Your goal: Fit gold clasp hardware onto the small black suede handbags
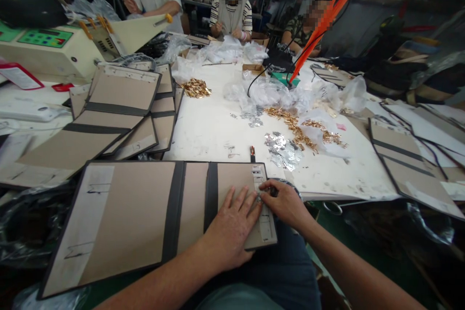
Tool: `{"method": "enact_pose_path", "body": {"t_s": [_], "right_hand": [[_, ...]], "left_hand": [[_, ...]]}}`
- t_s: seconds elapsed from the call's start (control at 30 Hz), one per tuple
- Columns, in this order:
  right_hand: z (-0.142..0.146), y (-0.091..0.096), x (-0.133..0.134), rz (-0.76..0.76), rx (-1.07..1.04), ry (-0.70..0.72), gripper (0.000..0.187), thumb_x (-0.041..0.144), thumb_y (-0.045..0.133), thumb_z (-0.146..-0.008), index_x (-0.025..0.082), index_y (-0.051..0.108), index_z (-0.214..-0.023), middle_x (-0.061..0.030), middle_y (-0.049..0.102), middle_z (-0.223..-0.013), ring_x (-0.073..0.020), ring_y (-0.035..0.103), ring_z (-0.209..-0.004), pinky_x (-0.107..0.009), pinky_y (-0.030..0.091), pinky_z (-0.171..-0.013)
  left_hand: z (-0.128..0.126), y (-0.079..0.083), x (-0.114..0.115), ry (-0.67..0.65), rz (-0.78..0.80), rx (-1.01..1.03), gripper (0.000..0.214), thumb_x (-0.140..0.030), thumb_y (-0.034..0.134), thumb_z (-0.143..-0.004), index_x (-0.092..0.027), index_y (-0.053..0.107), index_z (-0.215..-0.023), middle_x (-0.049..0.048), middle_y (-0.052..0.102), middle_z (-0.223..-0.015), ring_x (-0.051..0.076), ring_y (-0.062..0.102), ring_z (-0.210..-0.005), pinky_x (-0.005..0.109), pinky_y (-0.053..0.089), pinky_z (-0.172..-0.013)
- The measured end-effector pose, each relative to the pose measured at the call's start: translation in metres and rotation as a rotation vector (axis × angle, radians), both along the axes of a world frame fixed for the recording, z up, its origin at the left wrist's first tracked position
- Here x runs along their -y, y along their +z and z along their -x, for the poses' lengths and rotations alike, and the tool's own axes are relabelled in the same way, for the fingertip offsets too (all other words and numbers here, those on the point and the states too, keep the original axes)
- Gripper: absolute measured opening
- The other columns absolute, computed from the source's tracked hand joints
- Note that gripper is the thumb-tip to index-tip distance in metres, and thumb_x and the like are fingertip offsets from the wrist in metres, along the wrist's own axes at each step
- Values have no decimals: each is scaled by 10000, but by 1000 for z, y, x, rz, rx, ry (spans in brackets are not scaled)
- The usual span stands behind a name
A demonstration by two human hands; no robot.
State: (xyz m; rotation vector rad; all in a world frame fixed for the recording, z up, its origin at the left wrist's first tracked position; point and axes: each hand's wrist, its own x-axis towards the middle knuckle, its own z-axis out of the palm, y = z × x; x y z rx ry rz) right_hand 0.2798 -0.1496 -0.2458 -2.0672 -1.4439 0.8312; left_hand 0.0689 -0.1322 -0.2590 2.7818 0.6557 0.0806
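A long folding cover of brown board (134, 213) with black hinge strips and a dark edge lies across my lap and the table's front edge. My left hand (234, 227) lies flat on its right panel, fingers stretched out and fingertips by the pale strip (268, 227). At the panel's right edge my right hand (285, 198) is closed in a pinch, close to the left fingertips. Whatever it pinches is too small and hidden to name. Small metal fittings show on the strip. Just beyond the cover stands a short dark strap-like piece with a coppery end (252, 152).
Gold-coloured metal clips (290, 123) and thin silver plates (281, 150) lie in heaps on the white table (203, 131). More covers (119, 89) are stacked at left, beside a machine with a green panel (45, 38). Plastic bags (250, 89) lie further back. Several people sit or stand opposite.
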Motion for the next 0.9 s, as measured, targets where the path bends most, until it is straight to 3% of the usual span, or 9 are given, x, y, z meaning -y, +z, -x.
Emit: {"method": "enact_pose_path", "body": {"t_s": [0.13, 0.23, 0.33, 0.43, 0.6, 0.77, 0.9], "right_hand": [[-4, 5, 1, 2, -50, 11, 124, 343, 663, -826, 224, 700, -826, 0, 692, -732, -200, 643, -712, -304, 474, -692], [-11, 23, 5, -21, -250, -114, 250, 454, 689, -869, 219, 668, -787, 31, 591, -575, -158, 539, -545, -275, 412, -553], [-14, 41, 4, -313, -563, -288, 356, 508, 705, -895, 220, 582, -725, 45, 525, -557, -126, 469, -511, -255, 367, -505], [-10, 48, -4, -626, -911, -368, 414, 446, 711, -898, 219, 466, -653, 61, 455, -570, -104, 443, -494, -253, 388, -509], [-2, 28, -23, -716, -1217, -428, 448, 416, 657, -890, 223, 358, -620, 87, 333, -518, -79, 336, -406, -244, 352, -450], [-14, 7, -27, -735, -1272, -456, 474, 432, 612, -884, 229, 274, -622, 93, 273, -506, -81, 256, -394, -244, 304, -423], [-14, 3, -27, -742, -1328, -508, 422, 392, 580, -882, 229, 285, -629, 99, 258, -505, -78, 210, -389, -237, 279, -413]], "left_hand": [[-1, 2, 0, 2, 6, -8, 1050, -572, 724, -781, -185, 236, -1627, 160, 229, -1714, 384, 95, -1593, 587, -59, -1284], [-2, 3, -1, 13, 23, -14, 1019, -567, 727, -774, -206, 275, -1612, 150, 238, -1712, 380, 104, -1593, 586, -63, -1283], [-3, 3, -2, 16, 42, -34, 1032, -548, 759, -748, -222, 285, -1605, 144, 235, -1714, 376, 96, -1594, 586, -60, -1282], [-6, 5, -3, 11, 51, -65, 1048, -527, 780, -724, -216, 293, -1598, 153, 228, -1714, 387, 81, -1594, 602, -58, -1277], [-10, 9, -5, -8, 39, -83, 1059, -548, 773, -727, -199, 287, -1601, 164, 235, -1708, 390, 46, -1597, 609, -73, -1275], [-10, 6, -6, -7, 36, -86, 1052, -598, 751, -742, -196, 294, -1599, 157, 247, -1703, 385, 14, -1598, 602, -90, -1274], [-10, 4, -7, -12, 34, -78, 1067, -603, 762, -719, -190, 308, -1591, 165, 245, -1702, 386, 18, -1598, 595, -101, -1272]]}}
